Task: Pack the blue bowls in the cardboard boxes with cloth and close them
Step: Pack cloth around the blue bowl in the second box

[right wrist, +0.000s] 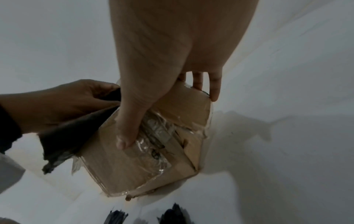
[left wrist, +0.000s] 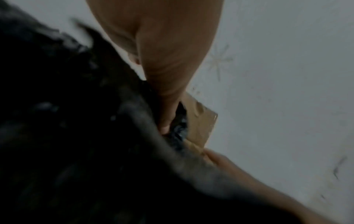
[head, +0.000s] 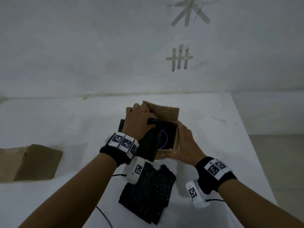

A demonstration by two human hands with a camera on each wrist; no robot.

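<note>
An open cardboard box (head: 175, 139) stands mid-table with its far flap (head: 164, 111) raised. Inside, the rim of a blue bowl (head: 165, 140) shows against dark lining. My left hand (head: 139, 118) grips a black cloth (head: 147, 146) at the box's left edge, and the cloth hangs down that side. My right hand (head: 181, 143) holds the box at its near right corner. In the right wrist view its thumb (right wrist: 127, 133) presses on the taped box (right wrist: 134, 163) wall with the fingers round the far side. The left wrist view is mostly filled by the black cloth (left wrist: 76, 136).
A second black cloth (head: 148, 193) lies on the white table (head: 74, 125) in front of the box. Another cardboard box (head: 32, 162) sits at the left edge of the view. The table ends at the right (head: 256, 153), and a white wall rises behind.
</note>
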